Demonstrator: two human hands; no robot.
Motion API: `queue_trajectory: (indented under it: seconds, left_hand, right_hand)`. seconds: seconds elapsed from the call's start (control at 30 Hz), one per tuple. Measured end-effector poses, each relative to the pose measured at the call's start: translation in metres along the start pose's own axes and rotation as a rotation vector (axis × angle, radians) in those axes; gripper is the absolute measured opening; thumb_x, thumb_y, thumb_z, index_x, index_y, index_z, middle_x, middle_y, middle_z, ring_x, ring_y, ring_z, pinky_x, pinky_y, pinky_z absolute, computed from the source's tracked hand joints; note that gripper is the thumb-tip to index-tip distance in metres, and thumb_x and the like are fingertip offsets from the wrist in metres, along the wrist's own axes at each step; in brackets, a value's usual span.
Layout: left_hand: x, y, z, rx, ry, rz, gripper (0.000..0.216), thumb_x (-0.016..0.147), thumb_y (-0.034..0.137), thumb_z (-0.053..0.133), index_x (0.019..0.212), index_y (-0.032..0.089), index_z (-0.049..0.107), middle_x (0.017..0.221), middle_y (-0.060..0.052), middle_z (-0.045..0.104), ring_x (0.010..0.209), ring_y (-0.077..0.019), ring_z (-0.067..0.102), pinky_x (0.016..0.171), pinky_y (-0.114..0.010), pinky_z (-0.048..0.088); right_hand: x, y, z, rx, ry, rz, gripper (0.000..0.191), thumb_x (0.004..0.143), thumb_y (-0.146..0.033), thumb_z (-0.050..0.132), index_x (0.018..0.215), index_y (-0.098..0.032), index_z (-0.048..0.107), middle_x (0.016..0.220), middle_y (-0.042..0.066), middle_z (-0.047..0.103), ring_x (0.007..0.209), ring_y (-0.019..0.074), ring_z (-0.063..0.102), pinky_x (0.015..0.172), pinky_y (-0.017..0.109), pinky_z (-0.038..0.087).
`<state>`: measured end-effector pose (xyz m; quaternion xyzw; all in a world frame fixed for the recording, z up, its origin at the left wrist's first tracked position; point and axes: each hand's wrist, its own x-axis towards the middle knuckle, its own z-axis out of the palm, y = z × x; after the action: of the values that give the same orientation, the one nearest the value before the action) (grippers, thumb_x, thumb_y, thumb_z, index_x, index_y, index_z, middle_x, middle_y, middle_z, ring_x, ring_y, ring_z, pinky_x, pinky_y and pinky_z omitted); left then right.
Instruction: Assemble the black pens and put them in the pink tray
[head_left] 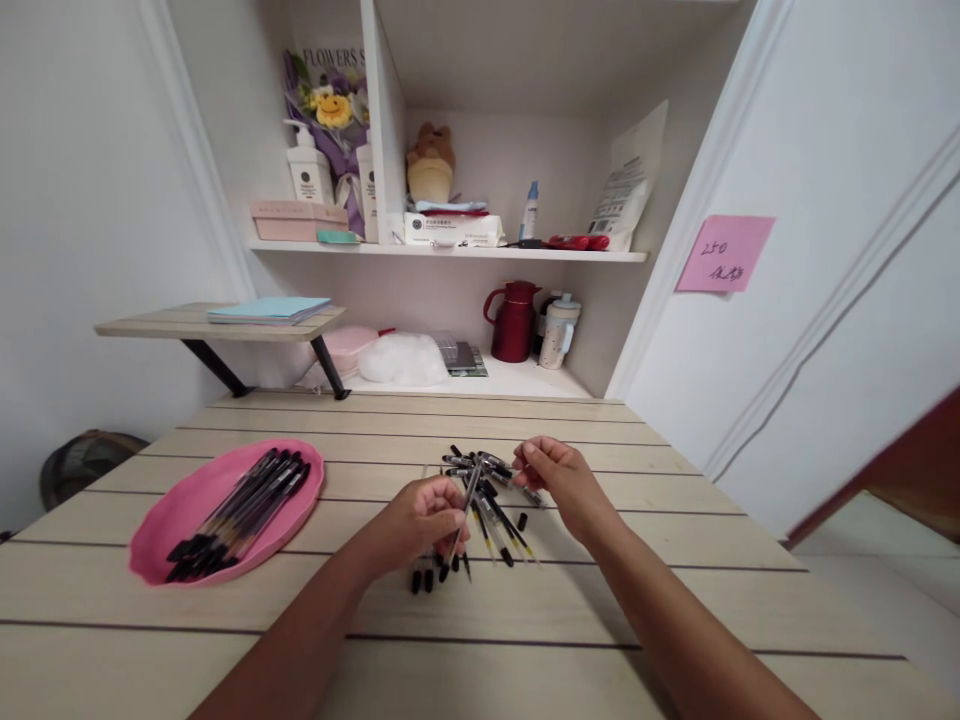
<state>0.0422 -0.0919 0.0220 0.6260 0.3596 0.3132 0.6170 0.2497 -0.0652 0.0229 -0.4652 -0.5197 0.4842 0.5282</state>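
Observation:
My left hand [427, 518] is closed around a clear pen barrel [471, 488], held at a slant between thumb and fingers above the table. My right hand [559, 480] hovers to the right with thumb and fingertips pinched together; anything between them is too small to make out. Under and between both hands lies a loose heap of pen parts [491, 515]: clear barrels, black caps and refills with yellowish sections. A separate black cap [522, 521] rests near my right hand. Several black-capped pens [244, 510] lie side by side in a pink oval tray [154, 545] on the left.
The slatted wooden table [420, 650] meets a white shelf unit [450, 254] at the back. A small raised shelf [172, 320] on black legs bears blue-covered papers [270, 310]. A red jug [514, 325] and a pale bottle [556, 335] stand in the lower compartment.

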Motion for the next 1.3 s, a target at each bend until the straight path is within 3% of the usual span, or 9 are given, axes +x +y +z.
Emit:
queue_trajectory:
  seconds: [0.1, 0.23, 0.33, 0.47, 0.57, 0.7, 0.83, 1.13, 1.3]
  left_hand:
    - [0.000, -0.001, 0.000, -0.033, 0.016, -0.017, 0.014, 0.072, 0.022, 0.053, 0.078, 0.016, 0.042, 0.064, -0.001, 0.060, 0.057, -0.0117, 0.058, 0.049, -0.021, 0.040]
    - [0.000, -0.001, -0.001, -0.082, 0.022, -0.026, 0.018, 0.072, 0.026, 0.056, 0.080, 0.016, 0.043, 0.067, -0.003, 0.062, 0.058, -0.0126, 0.060, 0.051, -0.022, 0.041]
    - [0.000, -0.002, -0.001, -0.108, 0.004, -0.031, 0.020, 0.072, 0.029, 0.056, 0.081, 0.016, 0.044, 0.069, -0.004, 0.063, 0.059, -0.0130, 0.060, 0.051, -0.021, 0.041]
    - [0.000, -0.004, 0.000, -0.101, -0.043, -0.037, 0.019, 0.073, 0.029, 0.055, 0.081, 0.016, 0.045, 0.070, -0.004, 0.063, 0.059, -0.0125, 0.060, 0.051, -0.020, 0.040]
    - [0.000, -0.006, 0.002, -0.073, -0.071, -0.046, 0.015, 0.074, 0.027, 0.054, 0.079, 0.016, 0.045, 0.068, -0.003, 0.062, 0.057, -0.0116, 0.059, 0.050, -0.020, 0.039]
    - [0.000, -0.007, 0.005, -0.038, -0.099, -0.053, 0.012, 0.074, 0.024, 0.053, 0.076, 0.016, 0.045, 0.066, -0.003, 0.062, 0.056, -0.0109, 0.058, 0.049, -0.020, 0.038]
    - [0.000, -0.008, 0.007, -0.017, -0.114, -0.054, 0.011, 0.073, 0.024, 0.052, 0.076, 0.016, 0.045, 0.064, -0.003, 0.062, 0.054, -0.0100, 0.057, 0.049, -0.019, 0.037]
    - [0.000, -0.008, 0.009, 0.011, -0.114, -0.052, 0.006, 0.073, 0.019, 0.049, 0.075, 0.016, 0.045, 0.060, -0.001, 0.061, 0.048, -0.0075, 0.050, 0.048, -0.019, 0.034]
    - [0.002, -0.011, 0.010, 0.028, -0.083, -0.011, 0.004, 0.073, 0.017, 0.047, 0.075, 0.016, 0.044, 0.060, -0.001, 0.060, 0.051, -0.0092, 0.053, 0.048, -0.020, 0.035]
  right_hand:
    - [-0.001, 0.006, -0.010, -0.299, -0.112, 0.004, 0.018, 0.063, -0.034, 0.060, 0.065, -0.017, 0.057, 0.056, -0.001, 0.055, 0.050, 0.0108, 0.048, 0.047, 0.022, 0.033]
    - [-0.003, 0.020, -0.018, -0.748, -0.244, -0.026, 0.012, 0.053, -0.017, 0.063, 0.065, -0.019, 0.060, 0.062, -0.001, 0.059, 0.057, 0.0125, 0.049, 0.051, 0.023, 0.032]
    - [-0.004, 0.024, -0.017, -0.859, -0.274, -0.054, 0.014, 0.053, -0.009, 0.057, 0.061, -0.020, 0.060, 0.059, -0.001, 0.059, 0.055, 0.0117, 0.047, 0.051, 0.023, 0.030]
    - [-0.004, 0.013, -0.011, -0.532, -0.234, -0.074, 0.009, 0.062, -0.016, 0.055, 0.068, -0.019, 0.061, 0.055, -0.002, 0.054, 0.052, 0.0109, 0.046, 0.051, 0.023, 0.033]
    - [-0.007, 0.001, -0.005, -0.175, -0.134, -0.078, 0.018, 0.068, -0.026, 0.057, 0.083, -0.018, 0.061, 0.058, -0.002, 0.055, 0.052, 0.0102, 0.046, 0.050, 0.023, 0.034]
    - [-0.012, -0.009, 0.004, 0.062, 0.002, -0.136, 0.028, 0.065, -0.033, 0.062, 0.089, -0.018, 0.061, 0.064, 0.000, 0.056, 0.054, 0.0100, 0.048, 0.050, 0.023, 0.036]
    - [-0.014, -0.009, 0.010, 0.119, 0.021, -0.154, 0.030, 0.063, -0.034, 0.064, 0.088, -0.018, 0.062, 0.068, 0.001, 0.057, 0.054, 0.0096, 0.049, 0.050, 0.023, 0.038]
    - [-0.018, -0.006, 0.020, 0.097, -0.103, -0.084, 0.025, 0.062, -0.030, 0.065, 0.084, -0.018, 0.062, 0.066, 0.000, 0.059, 0.051, 0.0089, 0.048, 0.047, 0.022, 0.036]
    - [-0.020, 0.002, 0.027, 0.190, -0.097, -0.034, 0.027, 0.063, -0.028, 0.066, 0.087, -0.017, 0.061, 0.067, 0.000, 0.058, 0.051, 0.0076, 0.048, 0.047, 0.020, 0.036]
